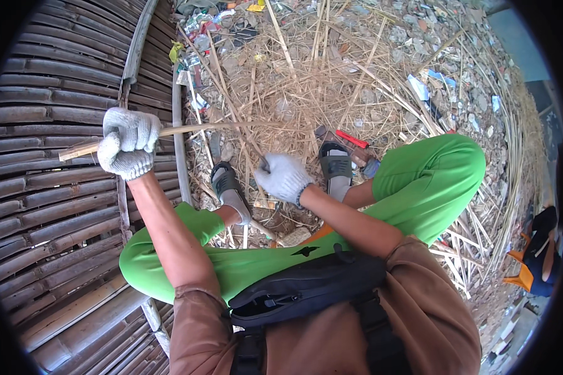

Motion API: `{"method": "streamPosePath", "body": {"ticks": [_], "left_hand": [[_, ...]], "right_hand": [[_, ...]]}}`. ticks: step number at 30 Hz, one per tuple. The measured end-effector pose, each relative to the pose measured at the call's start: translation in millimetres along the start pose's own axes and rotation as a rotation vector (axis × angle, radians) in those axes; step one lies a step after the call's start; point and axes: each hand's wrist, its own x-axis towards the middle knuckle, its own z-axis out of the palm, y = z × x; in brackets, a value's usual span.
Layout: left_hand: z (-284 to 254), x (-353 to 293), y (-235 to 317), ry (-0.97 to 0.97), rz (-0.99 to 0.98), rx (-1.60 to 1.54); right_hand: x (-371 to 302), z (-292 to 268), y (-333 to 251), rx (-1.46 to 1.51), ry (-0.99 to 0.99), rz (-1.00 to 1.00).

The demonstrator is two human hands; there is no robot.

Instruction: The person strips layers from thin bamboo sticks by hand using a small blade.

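Observation:
My left hand (129, 142), in a white knit glove, is closed around a bamboo strip (197, 128). The strip's thick pale end sticks out to the left, and its thinner length reaches right over the littered ground. My right hand (284, 179), gloved alike, is closed low between my feet. From its fist a thin, dark brown, stick-like piece (251, 144) slants up and left toward the strip; whether it is a blade or a stick I cannot make out. A red-handled tool (352, 139) lies on the ground just beyond my right sandal (336, 164).
A slatted bamboo platform (50, 131) fills the left side. Bamboo shavings (306, 94), splints and bits of rubbish cover the ground ahead. Long thin strips (513, 181) lie along the right. An orange and dark object (522, 269) stands at the far right.

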Motion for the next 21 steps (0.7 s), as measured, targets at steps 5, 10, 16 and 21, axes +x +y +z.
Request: {"method": "streamPosePath", "body": {"ticks": [5,10,16,21], "left_hand": [[15,-2,3,0.008,-0.001,0.056],[10,11,-6,-0.089,0.024,-0.042],[20,21,-26,0.431,0.239,0.091],[27,31,-4,0.39,0.32,0.117]], "right_hand": [[-3,10,-6,-0.091,0.121,-0.157],[24,3,109,-0.181,-0.092,0.205],[21,8,98,-0.205,-0.047,0.23],[23,6,40,0.008,0.075,0.139]]}}
